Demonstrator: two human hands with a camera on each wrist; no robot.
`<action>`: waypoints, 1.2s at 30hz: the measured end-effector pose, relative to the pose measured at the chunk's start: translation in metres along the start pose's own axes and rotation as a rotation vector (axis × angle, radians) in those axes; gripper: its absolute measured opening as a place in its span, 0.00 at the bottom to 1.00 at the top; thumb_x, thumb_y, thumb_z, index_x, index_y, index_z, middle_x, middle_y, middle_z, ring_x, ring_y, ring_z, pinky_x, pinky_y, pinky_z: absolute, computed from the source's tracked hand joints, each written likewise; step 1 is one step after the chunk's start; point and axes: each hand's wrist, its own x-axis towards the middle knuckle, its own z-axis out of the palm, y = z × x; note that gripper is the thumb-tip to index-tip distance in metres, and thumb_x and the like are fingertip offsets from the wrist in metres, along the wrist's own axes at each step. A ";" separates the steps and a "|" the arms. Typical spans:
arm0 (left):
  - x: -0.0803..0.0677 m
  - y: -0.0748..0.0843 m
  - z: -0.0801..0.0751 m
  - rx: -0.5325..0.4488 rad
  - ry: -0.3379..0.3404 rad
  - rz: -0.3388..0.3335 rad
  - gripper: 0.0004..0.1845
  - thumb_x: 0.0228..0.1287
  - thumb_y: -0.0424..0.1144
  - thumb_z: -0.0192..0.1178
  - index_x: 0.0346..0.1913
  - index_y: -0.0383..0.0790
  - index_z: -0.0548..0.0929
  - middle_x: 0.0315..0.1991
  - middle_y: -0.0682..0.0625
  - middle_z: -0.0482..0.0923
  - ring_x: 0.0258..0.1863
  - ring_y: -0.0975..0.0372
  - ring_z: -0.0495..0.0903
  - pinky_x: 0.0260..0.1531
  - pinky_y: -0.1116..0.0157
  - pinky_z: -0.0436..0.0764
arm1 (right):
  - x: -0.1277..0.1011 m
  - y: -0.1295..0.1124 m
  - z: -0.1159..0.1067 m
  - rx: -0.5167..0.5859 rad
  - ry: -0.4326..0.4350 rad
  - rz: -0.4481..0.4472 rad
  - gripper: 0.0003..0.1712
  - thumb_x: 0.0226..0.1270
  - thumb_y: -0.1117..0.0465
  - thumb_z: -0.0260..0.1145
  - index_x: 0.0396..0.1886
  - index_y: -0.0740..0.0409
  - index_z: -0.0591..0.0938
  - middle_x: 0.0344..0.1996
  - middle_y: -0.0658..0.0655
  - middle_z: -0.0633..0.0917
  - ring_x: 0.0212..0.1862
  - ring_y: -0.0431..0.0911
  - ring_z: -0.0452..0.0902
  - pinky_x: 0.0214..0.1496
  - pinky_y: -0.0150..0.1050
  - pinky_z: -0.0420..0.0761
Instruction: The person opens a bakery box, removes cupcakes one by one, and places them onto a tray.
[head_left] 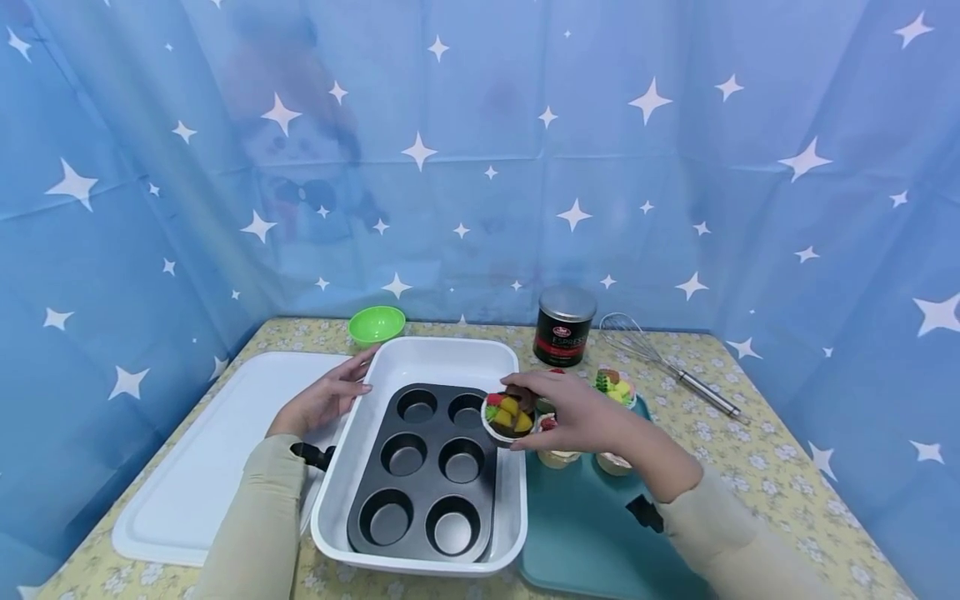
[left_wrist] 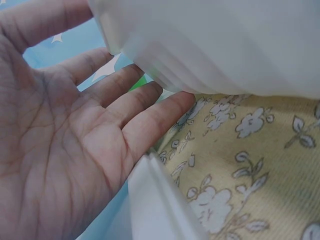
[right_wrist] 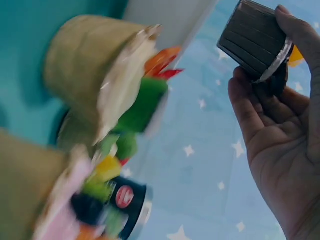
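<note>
A small cupcake (head_left: 508,417) in a dark ridged paper cup is held up in the air, tipped a little on its side. It has red, yellow and green bits on top. It is over the right edge of a black muffin pan (head_left: 427,471) with six round holes. The pan sits inside a white baking dish (head_left: 442,354).
</note>
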 end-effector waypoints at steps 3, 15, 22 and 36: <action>0.000 0.001 0.000 0.008 0.002 -0.004 0.46 0.68 0.29 0.57 0.82 0.53 0.46 0.81 0.43 0.45 0.65 0.63 0.74 0.60 0.60 0.78 | -0.016 0.002 -0.004 -0.001 0.032 0.042 0.44 0.57 0.38 0.75 0.71 0.48 0.72 0.59 0.49 0.80 0.58 0.46 0.77 0.55 0.51 0.83; -0.001 0.004 0.002 0.019 0.009 -0.011 0.45 0.68 0.29 0.57 0.82 0.55 0.48 0.80 0.43 0.48 0.64 0.62 0.75 0.60 0.59 0.78 | -0.066 0.013 -0.002 0.029 0.018 0.052 0.44 0.56 0.37 0.75 0.69 0.49 0.74 0.57 0.42 0.80 0.54 0.38 0.78 0.53 0.48 0.84; 0.000 0.003 0.002 0.002 0.016 -0.017 0.44 0.69 0.28 0.56 0.82 0.56 0.50 0.80 0.44 0.48 0.63 0.62 0.76 0.59 0.59 0.79 | -0.078 0.022 0.012 0.135 -0.122 0.058 0.44 0.58 0.38 0.74 0.70 0.52 0.73 0.59 0.45 0.80 0.53 0.37 0.77 0.53 0.46 0.83; -0.001 0.003 0.001 0.016 -0.008 -0.006 0.44 0.70 0.28 0.55 0.82 0.55 0.48 0.81 0.44 0.47 0.65 0.62 0.75 0.60 0.58 0.78 | -0.079 0.024 0.021 0.198 -0.279 0.043 0.43 0.58 0.40 0.75 0.70 0.52 0.74 0.58 0.45 0.80 0.53 0.35 0.77 0.55 0.41 0.81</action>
